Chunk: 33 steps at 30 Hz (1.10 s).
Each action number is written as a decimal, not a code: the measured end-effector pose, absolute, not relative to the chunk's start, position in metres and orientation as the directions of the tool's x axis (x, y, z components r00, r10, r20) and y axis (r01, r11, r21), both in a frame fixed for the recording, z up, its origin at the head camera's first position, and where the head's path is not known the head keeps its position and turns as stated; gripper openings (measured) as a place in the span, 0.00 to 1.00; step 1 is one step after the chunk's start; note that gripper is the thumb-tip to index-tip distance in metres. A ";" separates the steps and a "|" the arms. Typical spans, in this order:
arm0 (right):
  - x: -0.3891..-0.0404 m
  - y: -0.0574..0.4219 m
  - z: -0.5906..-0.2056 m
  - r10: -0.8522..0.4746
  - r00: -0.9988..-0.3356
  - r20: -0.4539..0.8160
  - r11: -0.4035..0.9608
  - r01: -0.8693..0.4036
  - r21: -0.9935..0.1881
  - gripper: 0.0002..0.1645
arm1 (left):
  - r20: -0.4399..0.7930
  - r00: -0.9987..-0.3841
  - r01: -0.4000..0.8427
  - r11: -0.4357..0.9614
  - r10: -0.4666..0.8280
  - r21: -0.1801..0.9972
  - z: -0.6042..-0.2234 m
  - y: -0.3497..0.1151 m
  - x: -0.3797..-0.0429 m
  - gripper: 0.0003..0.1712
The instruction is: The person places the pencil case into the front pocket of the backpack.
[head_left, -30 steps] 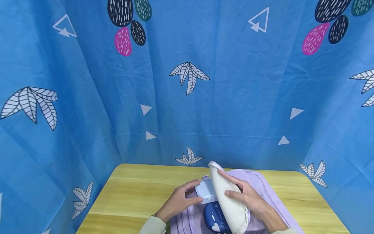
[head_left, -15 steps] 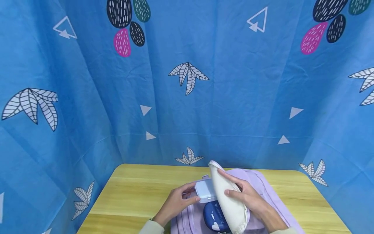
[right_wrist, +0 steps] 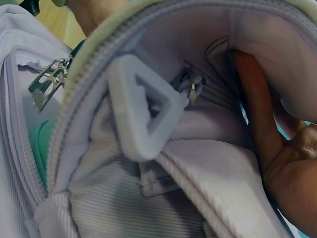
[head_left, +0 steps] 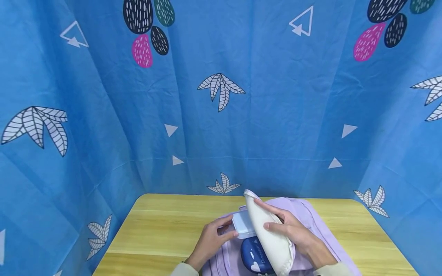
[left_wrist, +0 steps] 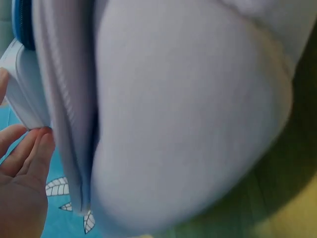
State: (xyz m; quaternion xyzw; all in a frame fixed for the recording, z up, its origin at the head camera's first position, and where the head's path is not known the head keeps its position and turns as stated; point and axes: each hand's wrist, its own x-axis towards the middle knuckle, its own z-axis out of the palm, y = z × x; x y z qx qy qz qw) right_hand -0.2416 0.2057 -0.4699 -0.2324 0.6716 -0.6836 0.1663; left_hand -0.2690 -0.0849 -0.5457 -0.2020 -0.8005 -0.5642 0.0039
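A lavender backpack lies on the table with its front flap folded up, pale lining showing. My right hand grips that flap, thumb on the lining; the right wrist view shows the hand beside the fabric. My left hand pinches a light-blue, translucent-edged box between thumb and fingertips, at its left end. The flap hides the box's right end. Just below the box sits a dark blue zip case with white print. In the left wrist view, fingertips meet the box's edge.
A white triangular tag hangs from the backpack in the right wrist view. Metal zip pulls and something green show at the opening. The wooden table ends at a patterned blue curtain.
My left fingers have drawn back slightly toward the box's left end. My right hand and the flap have hardly moved, while the head view has shifted a little.
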 end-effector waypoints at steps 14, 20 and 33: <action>-0.244 0.202 -0.471 -0.573 -0.816 0.080 -0.080 -0.042 -0.996 0.43 | 0.331 -0.888 0.422 0.279 0.320 0.863 -0.547 -0.063 -0.271 0.37; -0.246 0.202 -0.474 -0.571 -0.816 0.084 -0.082 -0.045 -0.996 0.42 | 0.282 -0.901 0.371 0.244 0.331 0.896 -0.549 -0.056 -0.273 0.36; -0.247 0.202 -0.479 -0.520 -0.847 0.108 -0.117 -0.055 -0.992 0.42 | 0.236 -0.909 0.342 0.293 0.344 0.893 -0.548 -0.048 -0.281 0.38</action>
